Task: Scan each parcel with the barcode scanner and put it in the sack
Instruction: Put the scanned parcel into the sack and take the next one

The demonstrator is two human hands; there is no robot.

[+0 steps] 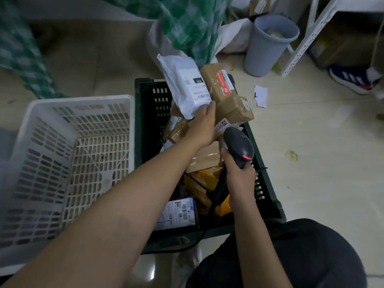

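Observation:
My left hand grips the lower end of a white plastic mailer parcel, held up above the black crate with its label facing me. My right hand holds the black barcode scanner by its handle, its head pointing up toward the parcel; a red light shows on it. The crate holds several brown taped parcels, a yellow box and a labelled white box. A green-and-white checked sack hangs at the top, beyond the crate.
A white slotted basket stands left of the crate. A grey bin and a white shelf frame are at the upper right. A paper scrap lies on the floor. A person's shoe is at the right edge.

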